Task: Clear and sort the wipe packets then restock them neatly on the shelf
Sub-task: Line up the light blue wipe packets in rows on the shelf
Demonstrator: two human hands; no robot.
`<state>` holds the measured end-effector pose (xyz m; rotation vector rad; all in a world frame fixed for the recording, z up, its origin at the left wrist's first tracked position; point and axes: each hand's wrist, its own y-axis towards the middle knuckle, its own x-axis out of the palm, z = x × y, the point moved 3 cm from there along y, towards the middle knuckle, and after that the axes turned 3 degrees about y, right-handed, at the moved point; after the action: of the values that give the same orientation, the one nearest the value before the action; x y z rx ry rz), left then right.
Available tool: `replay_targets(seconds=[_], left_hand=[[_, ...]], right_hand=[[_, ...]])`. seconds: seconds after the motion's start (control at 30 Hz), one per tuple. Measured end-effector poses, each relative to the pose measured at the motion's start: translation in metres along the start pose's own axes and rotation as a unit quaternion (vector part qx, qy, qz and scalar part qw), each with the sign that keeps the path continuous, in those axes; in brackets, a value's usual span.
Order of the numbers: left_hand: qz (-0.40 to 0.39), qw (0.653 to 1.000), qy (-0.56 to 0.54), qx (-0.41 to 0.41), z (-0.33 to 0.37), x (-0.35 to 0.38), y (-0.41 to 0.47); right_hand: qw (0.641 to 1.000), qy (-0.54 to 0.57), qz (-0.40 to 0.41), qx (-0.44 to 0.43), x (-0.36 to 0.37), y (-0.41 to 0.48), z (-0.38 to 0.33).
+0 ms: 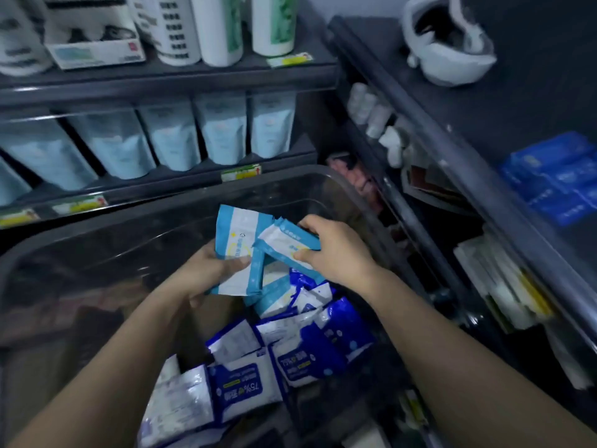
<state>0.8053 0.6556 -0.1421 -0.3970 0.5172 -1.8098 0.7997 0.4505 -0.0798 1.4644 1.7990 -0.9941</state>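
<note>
A light-blue wipe packet (235, 240) is held tilted above the clear bin (145, 247), with a second light-blue packet (284, 245) angled across it. Dark-blue packets marked 75% (242, 389) lie jumbled below, toward the bin's right wall.

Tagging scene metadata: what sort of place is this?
Probably a shop aisle: shelves with yellow price tags on their edges, rows of identical light-blue pouches, and a clear bin of wipe packets.

price labels (240, 173): blurred, unreadable | dark blue packs (555, 179): cut by right edge | wipe packets (245, 389): small print blurred
</note>
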Motion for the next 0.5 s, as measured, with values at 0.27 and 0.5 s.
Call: replay_targets(seconds=[0.27,0.5], left_hand=[[-0.072,0.995,0.024,0.071,0.068,0.102,-0.041],[-0.186,0.964,0.080,0.173,0.088,0.224,-0.117]], right_hand=[[0.978,0.073,0.178,0.077,-0.078,-0.109,0.044],[0.933,0.114,0.314,0.133,-0.127,-0.258,0.089]])
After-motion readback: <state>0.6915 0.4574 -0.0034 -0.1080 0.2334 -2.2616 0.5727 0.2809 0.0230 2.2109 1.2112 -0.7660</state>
